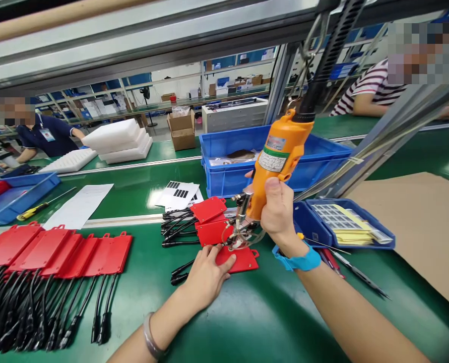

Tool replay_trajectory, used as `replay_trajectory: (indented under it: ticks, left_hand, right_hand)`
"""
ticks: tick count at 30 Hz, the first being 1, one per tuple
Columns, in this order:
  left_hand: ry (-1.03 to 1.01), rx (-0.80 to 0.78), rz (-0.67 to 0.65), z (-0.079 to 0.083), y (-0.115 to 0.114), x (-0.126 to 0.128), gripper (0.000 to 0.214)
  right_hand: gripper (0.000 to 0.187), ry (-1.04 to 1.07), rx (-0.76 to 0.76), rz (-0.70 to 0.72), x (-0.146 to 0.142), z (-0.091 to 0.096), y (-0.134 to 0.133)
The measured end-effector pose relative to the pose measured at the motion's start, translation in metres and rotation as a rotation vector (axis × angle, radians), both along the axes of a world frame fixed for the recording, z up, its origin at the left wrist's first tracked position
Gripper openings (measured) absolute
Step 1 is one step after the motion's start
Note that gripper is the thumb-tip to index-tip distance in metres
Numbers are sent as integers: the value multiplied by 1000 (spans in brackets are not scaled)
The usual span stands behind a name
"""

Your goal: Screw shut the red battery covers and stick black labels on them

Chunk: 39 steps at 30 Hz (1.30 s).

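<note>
My right hand (279,209) is wrapped round an orange electric screwdriver (277,161) that hangs from a black cable overhead. Its metal tip (236,241) points down onto a flat red plastic box (241,259) with a black cable on the green bench. My left hand (206,275) lies flat with fingers stretched out, pressing on the left edge of that red box. Two more red boxes (209,219) with black cables lie just behind it. A blue strap sits on my right wrist, a bangle on my left.
A row of several red boxes (58,249) with black cables lies at the left. A blue bin (322,159) stands behind the screwdriver, a small blue tray (379,239) of labels at the right, tweezers (356,272) beside it. Papers, a yellow screwdriver (33,210) and two other people lie beyond.
</note>
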<state>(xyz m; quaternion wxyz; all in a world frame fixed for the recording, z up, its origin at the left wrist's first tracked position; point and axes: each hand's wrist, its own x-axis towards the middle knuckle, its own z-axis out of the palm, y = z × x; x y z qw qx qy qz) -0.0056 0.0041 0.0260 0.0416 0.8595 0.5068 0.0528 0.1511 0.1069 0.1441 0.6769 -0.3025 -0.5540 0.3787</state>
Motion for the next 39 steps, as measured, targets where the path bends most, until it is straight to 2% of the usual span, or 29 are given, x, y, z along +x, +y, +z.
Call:
replay_trajectory:
  ticks: [8, 10, 12, 17, 20, 22, 25, 29, 33, 39]
  left_hand:
    - [-26, -2, 1, 1, 1, -2, 47]
    - [-30, 6, -11, 1, 1, -2, 47]
    - [-49, 24, -18, -1, 3, -1, 48]
    - [-155, 48, -3, -16, 8, 8, 58]
    - [-134, 87, 3, -24, 6, 11, 57]
    - [-83, 122, 34, -26, 2, 11, 54]
    - [-26, 156, 87, -27, -2, 11, 52]
    - [-9, 168, 95, -28, -3, 13, 51]
    - [-31, 188, 113, -29, -2, 13, 48]
    - [-71, 112, 145, -33, 0, 15, 46]
  right_hand:
    - [49, 29, 23, 51, -7, -12, -3]
    - [48, 42, 35, 45, -2, -10, -7]
    - [47, 64, 59, 32, 3, 2, -12]
    - [47, 88, 167, -80, 7, 53, -24]
    - [50, 73, 172, -87, -2, 63, -24]
    - [50, 86, 155, -56, -11, 54, -20]
    - [50, 84, 110, -2, -24, 30, -15]
    - [51, 61, 52, 43, -33, 7, -13]
    - [52, 47, 15, 46, -36, 0, -14]
    - [49, -6, 19, 51, -46, -8, -13]
